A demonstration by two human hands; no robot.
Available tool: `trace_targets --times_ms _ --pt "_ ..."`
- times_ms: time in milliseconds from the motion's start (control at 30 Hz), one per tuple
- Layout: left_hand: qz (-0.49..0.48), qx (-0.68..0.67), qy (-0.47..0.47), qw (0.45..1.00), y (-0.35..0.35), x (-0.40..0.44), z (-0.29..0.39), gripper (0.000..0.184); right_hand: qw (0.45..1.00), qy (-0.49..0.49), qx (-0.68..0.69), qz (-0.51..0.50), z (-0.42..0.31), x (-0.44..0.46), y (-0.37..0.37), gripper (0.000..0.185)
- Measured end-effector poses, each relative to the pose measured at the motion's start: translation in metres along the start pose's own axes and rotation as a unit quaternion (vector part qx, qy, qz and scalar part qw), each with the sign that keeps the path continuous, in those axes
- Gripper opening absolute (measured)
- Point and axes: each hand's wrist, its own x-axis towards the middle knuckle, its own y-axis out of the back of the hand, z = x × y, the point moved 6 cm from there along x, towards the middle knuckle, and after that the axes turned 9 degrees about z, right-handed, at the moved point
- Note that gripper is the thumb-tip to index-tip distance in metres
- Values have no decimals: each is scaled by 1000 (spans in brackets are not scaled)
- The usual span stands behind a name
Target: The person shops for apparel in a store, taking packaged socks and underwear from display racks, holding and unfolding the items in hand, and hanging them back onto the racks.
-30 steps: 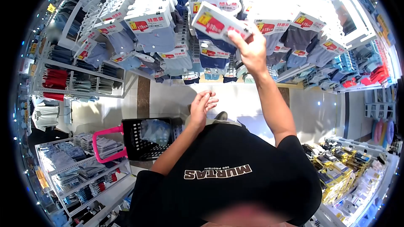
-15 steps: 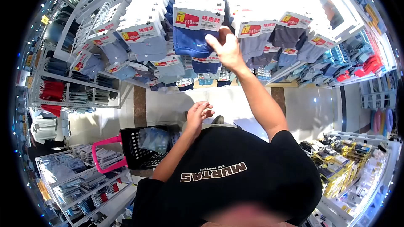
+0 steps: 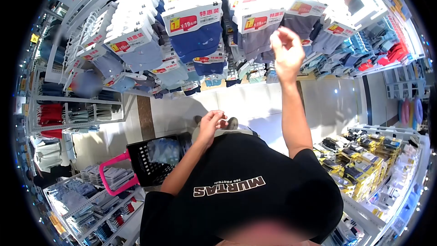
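Observation:
My right hand point(image 3: 288, 57) is raised in front of the rack, its fingers loosely bent and apart, with nothing visible in them. It is nearest to a grey underwear pack point(image 3: 260, 42) on a white price-marked card. Farther left hangs a blue underwear pack point(image 3: 195, 43) with a similar card, apart from my hand. My left hand point(image 3: 212, 124) hovers at waist height over the floor, fingers half curled and apart, nothing seen in it. Close to my left forearm is a black shopping basket point(image 3: 141, 161) with a pink handle point(image 3: 106, 180), holding a clear plastic-wrapped item point(image 3: 165, 150).
More hanging packs, light blue point(image 3: 139, 57) and dark grey point(image 3: 298, 25), line the rack. A shelf of folded clothes point(image 3: 86, 200) stands at lower left. At lower right, a bin point(image 3: 364, 168) holds yellow-and-black packages. Pale floor tiles point(image 3: 255, 98) lie below the rack.
My right hand has left the blue pack and moved right, in front of the grey ones. The view has shifted, so the rack appears farther left. My left hand stays about where it was.

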Motion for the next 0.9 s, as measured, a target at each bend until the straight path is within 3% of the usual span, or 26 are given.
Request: trace_targets --times_ms 67,167,333,467,633,733,767,867,900 --pt "-6 8 -2 1000 -4 0 1 19 1000 15 -17 18 -13 22 -4 48" --pt "-12 7 -13 1000 -8 2 3 19 998 32 3 -45 4 37 -18 63" --pt "12 -13 -26 1000 3 1 4 20 993 -85 76 -25 23 27 -24 47" --pt "17 -23 -22 999 5 -1 4 21 979 -152 74 -110 19 25 -33 31" --pt "-45 8 -55 997 -13 -5 18 25 978 -129 150 -73 -18 26 -26 28" --pt "-117 1 -112 987 -35 -10 35 36 952 -190 224 -90 -41 11 -23 28" --pt "-127 6 -120 985 -46 -20 50 50 951 -197 222 -91 -43 2 -21 28" --pt "-140 5 -255 957 -62 -24 74 67 933 -269 220 -91 -25 -33 -18 27" --pt "-158 2 -238 958 -63 -24 79 77 922 -303 224 -89 -17 -48 -19 27"
